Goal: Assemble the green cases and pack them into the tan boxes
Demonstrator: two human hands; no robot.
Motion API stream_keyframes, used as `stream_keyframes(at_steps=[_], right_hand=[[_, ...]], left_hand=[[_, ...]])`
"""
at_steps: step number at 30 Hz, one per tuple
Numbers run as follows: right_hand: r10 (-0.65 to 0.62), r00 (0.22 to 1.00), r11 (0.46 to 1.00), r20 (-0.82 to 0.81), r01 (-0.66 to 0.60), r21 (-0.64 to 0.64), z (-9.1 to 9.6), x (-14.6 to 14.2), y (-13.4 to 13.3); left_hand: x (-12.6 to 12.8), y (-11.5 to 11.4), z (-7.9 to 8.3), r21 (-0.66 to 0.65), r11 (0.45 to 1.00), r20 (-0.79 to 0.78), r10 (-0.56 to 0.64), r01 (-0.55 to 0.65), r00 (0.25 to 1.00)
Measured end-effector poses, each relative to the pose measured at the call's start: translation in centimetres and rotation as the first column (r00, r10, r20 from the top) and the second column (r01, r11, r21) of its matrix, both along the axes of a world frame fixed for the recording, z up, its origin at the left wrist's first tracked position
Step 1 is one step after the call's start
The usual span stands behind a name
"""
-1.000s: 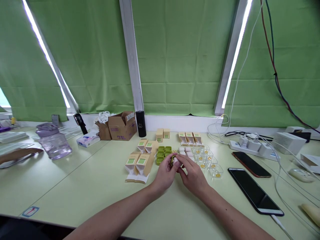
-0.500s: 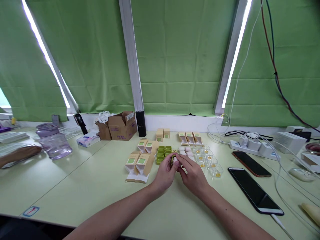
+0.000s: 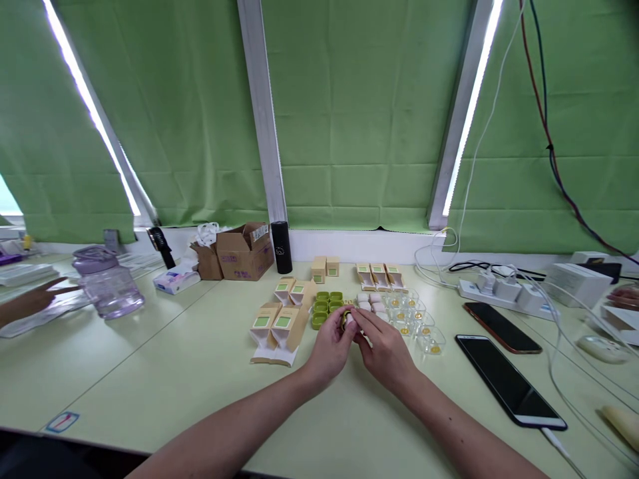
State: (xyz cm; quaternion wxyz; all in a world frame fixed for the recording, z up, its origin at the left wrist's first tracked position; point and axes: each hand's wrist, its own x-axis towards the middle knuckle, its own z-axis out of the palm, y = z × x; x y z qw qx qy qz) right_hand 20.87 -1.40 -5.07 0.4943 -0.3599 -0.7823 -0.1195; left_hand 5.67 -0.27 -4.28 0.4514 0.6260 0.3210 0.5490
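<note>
Step in hand: we judge this as fitting a small white piece (image 3: pixel 350 320) into a little green tray (image 3: pixel 344 320), both held between our two hands at the centre of the frame, just above the table (image 3: pixel 150 372).
Left hand (image 3: pixel 329 347): it comes in from the lower left, forearm laid diagonally, fingers curled around the green tray, thumb on top; a narrow, closed hold.
Right hand (image 3: pixel 387 352): it comes in from the lower right, fingertips pinched onto the white piece from above; a tight, fine grip.
Where the thing is: the tray and white piece sit where the fingertips meet, just in front of the group of green trays (image 3: pixel 325 306) and just beside the row of white pieces (image 3: pixel 372 303).
Next move, as we read it: it calls for small, steady pressure and square alignment; how far the piece is seated we cannot tell.
Around: folded tan boxes (image 3: pixel 279 326) left of the hands, clear cups with yellow centres (image 3: pixel 417 322) to the right, two phones (image 3: pixel 509 379) further right.
Others: another person's hand (image 3: pixel 30 299) at the left edge, by a clear jug (image 3: pixel 106 283).
</note>
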Motion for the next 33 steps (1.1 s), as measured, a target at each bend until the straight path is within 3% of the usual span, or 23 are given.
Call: stream_keyframes(at_steps=[8, 15, 23, 26, 28, 31, 33], right_hand=[[0.069, 0.997, 0.992, -0.033, -0.072, -0.100, 0.0, 0.2, -0.1], [0.053, 0.990, 0.982, -0.129, -0.075, -0.171, -0.2, 0.5, 0.1], [0.068, 0.951, 0.934, -0.301, -0.167, -0.315, 0.2, 0.5, -0.3], [0.072, 0.882, 0.870, -0.467, -0.284, -0.402, 0.5, 0.5, -0.1], [0.078, 0.792, 0.814, -0.606, -0.401, -0.420, 0.7, 0.5, 0.2], [0.065, 0.625, 0.724, -0.778, -0.566, -0.395, 1.0, 0.6, 0.6], [0.022, 0.534, 0.662, -0.845, -0.641, -0.388, 1.3, 0.7, 0.8]], left_hand=[[-0.1, 0.1, 0.2, -0.061, 0.996, 0.067, -0.066, 0.070, 0.996], [-0.3, 0.7, -0.3, -0.123, 0.981, 0.171, -0.128, 0.150, 0.977], [-0.5, 0.4, 0.8, -0.117, 0.979, 0.121, -0.153, 0.167, 0.981], [-1.0, 0.5, 1.1, -0.089, 0.991, 0.036, -0.097, 0.099, 0.995], [-1.5, 0.8, 1.0, -0.037, 0.999, -0.024, -0.008, 0.007, 1.000], [-2.2, 1.3, 0.6, 0.119, 0.984, -0.129, 0.144, -0.129, 0.981], [-2.7, 1.6, 0.6, 0.288, 0.943, -0.228, 0.237, -0.167, 0.944]])
